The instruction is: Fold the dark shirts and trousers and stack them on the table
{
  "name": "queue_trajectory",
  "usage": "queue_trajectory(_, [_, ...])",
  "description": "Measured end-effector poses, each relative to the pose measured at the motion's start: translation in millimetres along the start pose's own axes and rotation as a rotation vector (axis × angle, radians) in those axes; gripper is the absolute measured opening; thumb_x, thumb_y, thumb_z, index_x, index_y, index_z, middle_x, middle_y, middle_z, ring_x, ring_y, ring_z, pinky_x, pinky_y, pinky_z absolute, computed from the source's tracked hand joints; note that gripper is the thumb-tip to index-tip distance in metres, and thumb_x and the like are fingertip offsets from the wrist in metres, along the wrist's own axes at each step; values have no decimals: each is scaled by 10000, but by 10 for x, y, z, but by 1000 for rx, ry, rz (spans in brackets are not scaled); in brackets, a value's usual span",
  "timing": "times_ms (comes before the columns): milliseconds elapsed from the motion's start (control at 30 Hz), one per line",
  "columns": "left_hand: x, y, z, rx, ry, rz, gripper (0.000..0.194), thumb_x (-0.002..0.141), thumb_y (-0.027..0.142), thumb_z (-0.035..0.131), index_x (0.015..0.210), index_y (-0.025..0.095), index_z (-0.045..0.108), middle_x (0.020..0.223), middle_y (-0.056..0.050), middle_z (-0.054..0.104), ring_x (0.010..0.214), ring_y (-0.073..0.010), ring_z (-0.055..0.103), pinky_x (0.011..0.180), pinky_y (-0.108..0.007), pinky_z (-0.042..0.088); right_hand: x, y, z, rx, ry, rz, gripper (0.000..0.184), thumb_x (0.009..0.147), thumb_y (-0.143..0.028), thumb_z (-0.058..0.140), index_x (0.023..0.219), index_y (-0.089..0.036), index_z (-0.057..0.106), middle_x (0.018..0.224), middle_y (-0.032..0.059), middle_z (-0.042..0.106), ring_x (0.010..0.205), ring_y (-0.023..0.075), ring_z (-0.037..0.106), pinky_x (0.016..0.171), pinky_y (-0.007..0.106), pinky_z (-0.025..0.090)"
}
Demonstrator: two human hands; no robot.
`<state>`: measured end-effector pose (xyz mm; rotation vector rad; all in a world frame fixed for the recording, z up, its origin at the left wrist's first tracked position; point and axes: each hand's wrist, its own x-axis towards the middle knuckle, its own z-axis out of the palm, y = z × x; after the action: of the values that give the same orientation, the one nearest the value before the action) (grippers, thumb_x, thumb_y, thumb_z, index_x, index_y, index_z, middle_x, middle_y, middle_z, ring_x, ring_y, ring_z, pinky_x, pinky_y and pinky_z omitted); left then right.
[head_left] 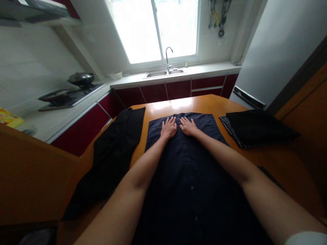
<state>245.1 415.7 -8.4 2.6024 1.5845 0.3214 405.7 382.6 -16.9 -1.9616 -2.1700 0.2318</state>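
Observation:
A dark navy button-up shirt (189, 163) lies spread over the wooden table (176, 103), its row of small buttons running down the middle. My left hand (169, 128) rests flat on the far part of the shirt, fingers stretched out. Close beside it, my right hand (188, 126) also presses flat on the cloth, fingers extended. The two hands sit on either side of the button line, a small gap between them. Nothing is gripped in either one. The near end of the shirt runs out of view at the bottom.
A black garment (114, 149) lies along the table's left side. Folded dark clothes (255, 127) are stacked at the right. Beyond the table are a sink (157, 73) under the window, a stove (76, 97) with pans at left, and a fridge (276, 51) at right.

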Motion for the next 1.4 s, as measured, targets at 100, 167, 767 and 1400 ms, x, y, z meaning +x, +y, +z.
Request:
queue_trajectory(100, [-7, -2, -4, 6, -21, 18, 576, 1027, 392, 243, 1584, 282, 340, 1649, 4, 320, 1536, -273, 241, 1239, -585, 176, 166, 15, -26, 3, 1, 8, 603, 1032, -394, 260, 1585, -164, 319, 1677, 88, 222, 1551, 256, 178, 1229, 593, 118])
queue_trajectory(167, [0, -8, 0, 16, -29, 25, 571, 1027, 393, 241, 1573, 283, 364, 1650, 8, 318, 1535, -277, 244, 1240, -586, 175, 220, 17, -51, 5, 14, 18, 613, 1034, -391, 246, 1588, -138, 305, 1675, 109, 221, 1553, 260, 171, 1228, 590, 120])
queue_trajectory(767, [-27, 61, -36, -15, 14, 35, 544, 1017, 350, 322, 1545, 265, 417, 1625, -30, 375, 1520, -255, 285, 1237, -551, 214, -185, -120, -35, 8, 126, 1, 618, 1031, -435, 274, 1591, -175, 309, 1684, 106, 195, 1559, 254, 139, 1225, 582, 131])
queue_trajectory(1400, [-79, -915, -233, 97, -73, -265, 661, 1003, 573, 177, 1600, 315, 296, 1690, -50, 205, 1553, -288, 182, 1226, -593, 139, -341, 63, -3, -23, 32, -11, 705, 1021, -565, 267, 1613, -182, 252, 1683, 110, 202, 1555, 240, 163, 1242, 507, 125])
